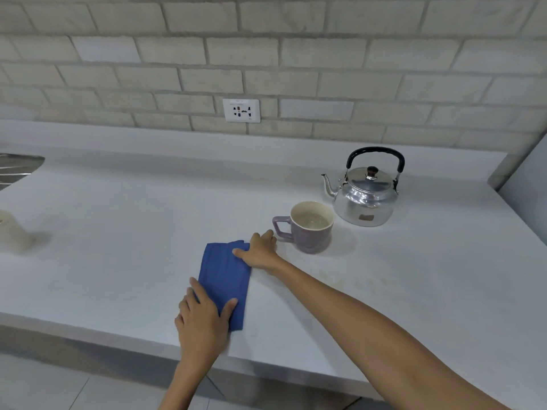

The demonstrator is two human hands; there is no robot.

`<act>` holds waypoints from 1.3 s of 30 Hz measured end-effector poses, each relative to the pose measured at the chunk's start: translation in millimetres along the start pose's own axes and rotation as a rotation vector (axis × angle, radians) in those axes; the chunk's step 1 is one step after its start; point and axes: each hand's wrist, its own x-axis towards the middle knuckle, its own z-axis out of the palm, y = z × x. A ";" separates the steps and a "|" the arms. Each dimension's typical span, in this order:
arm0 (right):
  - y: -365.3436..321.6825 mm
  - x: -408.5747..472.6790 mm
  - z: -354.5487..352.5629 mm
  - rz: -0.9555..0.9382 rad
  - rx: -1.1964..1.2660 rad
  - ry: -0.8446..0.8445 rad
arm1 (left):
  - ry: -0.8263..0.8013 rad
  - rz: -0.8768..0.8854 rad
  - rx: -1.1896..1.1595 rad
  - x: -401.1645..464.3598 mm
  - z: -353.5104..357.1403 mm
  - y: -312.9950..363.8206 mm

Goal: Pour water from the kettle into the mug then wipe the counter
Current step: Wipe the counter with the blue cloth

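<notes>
A folded blue cloth [225,278] lies flat on the white counter [118,232]. My left hand [204,318] presses on its near end, thumb on top. My right hand [260,250] rests on its far right corner, fingers on the fabric. Just right of that hand stands a purple mug [310,232] with a cream inside, holding water, its handle pointing left. Behind the mug sits a shiny steel kettle [365,196] with a black handle, lid on, spout pointing left.
A wall socket [241,110] is set in the brick wall behind. A sink edge [17,170] shows at far left, and a pale cup-like object [13,232] stands on the counter's left side. The counter's front edge runs just below my left hand.
</notes>
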 end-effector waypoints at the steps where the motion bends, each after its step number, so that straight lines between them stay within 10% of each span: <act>1: -2.0 2.2 1.5 0.006 0.013 0.005 | 0.020 -0.023 0.007 3.2 -2.3 -1.7; 17: 24.6 -12.4 -16.8 -0.139 0.486 0.003 | -0.538 -0.080 -0.652 26.0 -28.5 7.1; 22: 59.7 -31.4 -39.6 -0.189 0.395 0.143 | -0.789 -0.171 -0.939 4.1 -14.6 28.3; 27: 88.6 -50.5 -42.2 -0.246 0.138 0.191 | -0.937 -0.152 -0.737 -15.3 1.0 45.2; 31: 92.0 -66.2 -22.6 -0.278 -0.495 0.530 | -0.678 0.018 -0.258 -9.6 -7.8 43.4; 35: 80.6 -74.2 10.3 -0.307 -0.362 0.577 | -0.168 0.272 -0.058 13.6 -8.5 39.8; 39: 77.8 -69.3 33.8 -0.218 -0.277 0.433 | 0.010 0.482 -0.181 41.2 12.2 43.2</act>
